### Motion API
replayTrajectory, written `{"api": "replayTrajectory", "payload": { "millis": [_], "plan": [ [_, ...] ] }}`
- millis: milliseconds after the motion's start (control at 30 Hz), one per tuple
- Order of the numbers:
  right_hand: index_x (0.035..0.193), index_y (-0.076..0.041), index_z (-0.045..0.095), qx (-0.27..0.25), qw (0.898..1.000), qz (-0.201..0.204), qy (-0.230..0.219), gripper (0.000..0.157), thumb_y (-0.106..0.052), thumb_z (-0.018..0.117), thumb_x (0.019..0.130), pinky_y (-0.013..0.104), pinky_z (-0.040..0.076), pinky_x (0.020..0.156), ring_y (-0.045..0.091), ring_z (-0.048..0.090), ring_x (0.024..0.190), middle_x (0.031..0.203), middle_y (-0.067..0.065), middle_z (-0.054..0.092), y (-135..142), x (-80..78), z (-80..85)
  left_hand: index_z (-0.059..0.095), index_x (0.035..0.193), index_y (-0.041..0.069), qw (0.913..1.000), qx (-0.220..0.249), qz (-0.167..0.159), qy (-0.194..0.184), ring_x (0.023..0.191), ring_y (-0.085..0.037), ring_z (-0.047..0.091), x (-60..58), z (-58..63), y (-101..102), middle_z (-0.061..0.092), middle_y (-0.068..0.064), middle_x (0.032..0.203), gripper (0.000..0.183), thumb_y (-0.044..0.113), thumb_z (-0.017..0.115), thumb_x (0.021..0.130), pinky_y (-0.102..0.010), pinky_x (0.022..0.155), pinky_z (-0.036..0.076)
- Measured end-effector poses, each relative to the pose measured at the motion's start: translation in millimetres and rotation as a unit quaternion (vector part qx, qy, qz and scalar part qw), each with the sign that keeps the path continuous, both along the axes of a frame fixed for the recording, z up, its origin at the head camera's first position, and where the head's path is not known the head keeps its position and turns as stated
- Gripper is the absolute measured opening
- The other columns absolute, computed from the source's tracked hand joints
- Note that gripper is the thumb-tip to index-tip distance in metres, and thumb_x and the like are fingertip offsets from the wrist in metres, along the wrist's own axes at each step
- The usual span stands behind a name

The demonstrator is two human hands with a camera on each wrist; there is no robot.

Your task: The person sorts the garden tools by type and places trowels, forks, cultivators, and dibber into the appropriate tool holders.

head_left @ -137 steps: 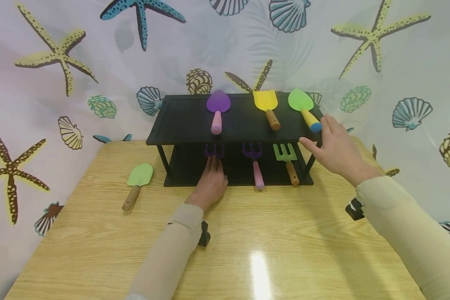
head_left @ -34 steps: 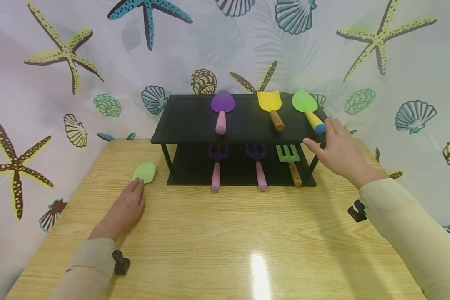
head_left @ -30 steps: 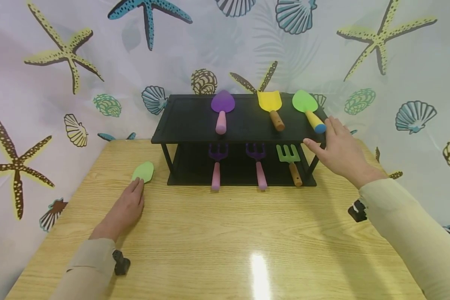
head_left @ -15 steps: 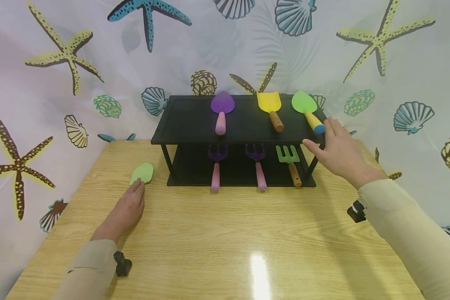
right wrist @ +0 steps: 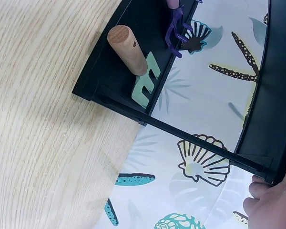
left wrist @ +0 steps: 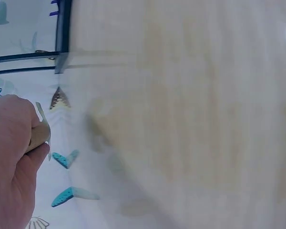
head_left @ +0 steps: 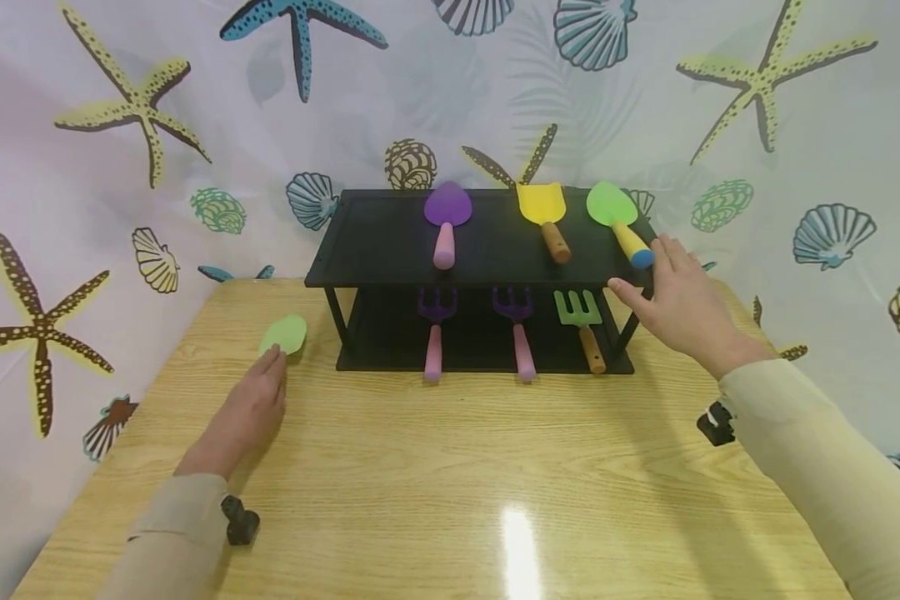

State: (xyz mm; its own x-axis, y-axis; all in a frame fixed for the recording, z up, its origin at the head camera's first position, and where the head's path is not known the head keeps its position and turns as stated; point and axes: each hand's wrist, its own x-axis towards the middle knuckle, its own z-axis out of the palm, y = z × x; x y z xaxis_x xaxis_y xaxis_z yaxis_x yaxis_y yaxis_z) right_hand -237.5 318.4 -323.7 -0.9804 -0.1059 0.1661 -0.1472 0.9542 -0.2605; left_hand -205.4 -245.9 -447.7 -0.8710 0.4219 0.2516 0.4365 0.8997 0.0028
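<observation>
My left hand point(head_left: 249, 406) grips the wooden handle of a hand trowel point(head_left: 285, 333) with a light green blade, at the left of the table. In the left wrist view its fingers curl round the handle point(left wrist: 38, 137), and the trowel's blade shows edge-on; a shadow falls on the table beneath. My right hand point(head_left: 677, 302) rests against the right end of a black two-tier shelf point(head_left: 382, 242), fingers extended along its side and thumb at its front edge. Close to those fingers lies a green trowel point(head_left: 606, 203) with a yellow and blue handle.
The shelf's top tier also bears a purple trowel point(head_left: 448, 205) and a yellow shovel point(head_left: 542, 202). Below are two purple forks point(head_left: 433, 342) point(head_left: 522, 342) with pink handles and a green fork point(head_left: 579, 308). Behind stands a patterned cloth point(head_left: 225, 150); the table point(head_left: 420, 483) extends in front.
My left hand has gone from the left purple fork on the lower tier to the green trowel on the table and taken its handle; the blade now sits slightly higher. The right hand stays.
</observation>
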Motion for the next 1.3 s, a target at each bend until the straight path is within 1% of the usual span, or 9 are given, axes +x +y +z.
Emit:
{"api": "replayTrajectory", "payload": {
  "millis": [67, 100, 133, 433, 600, 867, 1167, 1200, 1300],
  "plan": [
    [0.155, 0.010, 0.004, 0.000, 1.000, 0.001, 0.001, 0.104, -0.070, 0.037, 0.096, 0.065, 0.013, 0.120, 0.052, 0.010, 0.148, 0.161, 0.034, 0.007, -0.1, 0.8, 0.3, 0.046, 0.129, -0.025, 0.9995, 0.029, 0.003, 0.009, 0.128, -0.051, 0.050, -3.5, 4.1, 0.3, 0.047, -0.041, 0.137, 0.037, -0.014, 0.049, 0.093, -0.051, 0.104, 0.047],
    [0.154, 0.010, 0.004, 0.000, 1.000, 0.002, 0.002, 0.104, -0.069, 0.037, 0.096, 0.065, 0.013, 0.121, 0.052, 0.010, 0.148, 0.161, 0.034, 0.007, -0.2, 1.1, 0.5, 0.045, 0.130, -0.026, 0.9955, 0.095, 0.001, 0.007, 0.127, -0.053, 0.050, -5.0, 5.9, 0.6, 0.045, -0.042, 0.137, 0.039, -0.013, 0.050, 0.093, -0.053, 0.102, 0.048],
    [0.154, 0.010, 0.004, -0.001, 1.000, 0.002, 0.003, 0.104, -0.069, 0.037, 0.096, 0.065, 0.013, 0.121, 0.052, 0.010, 0.149, 0.161, 0.034, 0.007, -0.3, 1.4, 0.6, 0.045, 0.130, -0.025, 0.9938, 0.111, 0.002, 0.010, 0.126, -0.053, 0.050, -6.7, 7.8, 0.8, 0.045, -0.042, 0.137, 0.039, -0.012, 0.050, 0.093, -0.054, 0.101, 0.048],
    [0.155, 0.010, 0.004, -0.004, 1.000, 0.001, 0.003, 0.104, -0.069, 0.037, 0.096, 0.064, 0.012, 0.121, 0.052, 0.008, 0.149, 0.161, 0.033, 0.007, -0.7, 2.0, 0.0, 0.050, 0.127, -0.024, 0.9891, 0.124, -0.012, 0.079, 0.123, -0.052, 0.053, -18.9, 33.5, 2.8, 0.050, -0.041, 0.134, 0.038, -0.014, 0.053, 0.090, -0.055, 0.097, 0.051],
    [0.155, 0.009, 0.005, -0.001, 1.000, 0.001, 0.007, 0.104, -0.069, 0.037, 0.096, 0.065, 0.014, 0.120, 0.052, 0.010, 0.149, 0.161, 0.033, 0.008, 0.1, 1.4, -0.7, 0.050, 0.126, -0.024, 0.9855, 0.139, -0.020, 0.095, 0.123, -0.052, 0.054, -24.8, 50.9, 6.8, 0.050, -0.041, 0.134, 0.037, -0.015, 0.053, 0.090, -0.056, 0.098, 0.050],
    [0.155, 0.009, 0.004, -0.001, 1.000, -0.003, 0.003, 0.104, -0.070, 0.037, 0.095, 0.065, 0.014, 0.120, 0.052, 0.010, 0.149, 0.162, 0.032, 0.007, -0.3, 1.2, -1.6, 0.051, 0.126, -0.024, 0.9804, 0.132, -0.037, 0.142, 0.120, -0.052, 0.056, -36.6, 78.2, 13.3, 0.052, -0.041, 0.131, 0.038, -0.016, 0.053, 0.089, -0.055, 0.097, 0.051],
    [0.155, 0.008, 0.003, -0.002, 1.000, -0.001, -0.001, 0.105, -0.071, 0.037, 0.095, 0.066, 0.014, 0.120, 0.053, 0.009, 0.149, 0.162, 0.032, 0.005, 0.1, 1.0, -1.4, 0.046, 0.131, -0.024, 0.9818, 0.135, -0.041, 0.127, 0.126, -0.053, 0.050, -45.1, 111.4, 21.3, 0.047, -0.041, 0.138, 0.039, -0.013, 0.048, 0.094, -0.057, 0.103, 0.046],
    [0.155, 0.008, 0.003, -0.002, 1.000, -0.001, -0.001, 0.105, -0.071, 0.037, 0.095, 0.066, 0.014, 0.120, 0.053, 0.009, 0.149, 0.162, 0.032, 0.004, 0.1, 1.1, -1.2, 0.048, 0.129, -0.024, 0.9821, 0.108, -0.055, 0.144, 0.126, -0.052, 0.051, -46.3, 113.7, 22.3, 0.048, -0.040, 0.137, 0.037, -0.015, 0.050, 0.092, -0.056, 0.103, 0.047],
    [0.155, 0.009, 0.003, -0.002, 1.000, -0.002, -0.001, 0.105, -0.070, 0.037, 0.095, 0.066, 0.014, 0.120, 0.053, 0.009, 0.148, 0.162, 0.032, 0.005, 0.1, 1.1, -0.9, 0.049, 0.128, -0.024, 0.9806, 0.090, -0.065, 0.161, 0.128, -0.049, 0.051, -49.8, 120.4, 29.0, 0.050, -0.039, 0.136, 0.037, -0.015, 0.051, 0.092, -0.052, 0.105, 0.047]
  ]
}}
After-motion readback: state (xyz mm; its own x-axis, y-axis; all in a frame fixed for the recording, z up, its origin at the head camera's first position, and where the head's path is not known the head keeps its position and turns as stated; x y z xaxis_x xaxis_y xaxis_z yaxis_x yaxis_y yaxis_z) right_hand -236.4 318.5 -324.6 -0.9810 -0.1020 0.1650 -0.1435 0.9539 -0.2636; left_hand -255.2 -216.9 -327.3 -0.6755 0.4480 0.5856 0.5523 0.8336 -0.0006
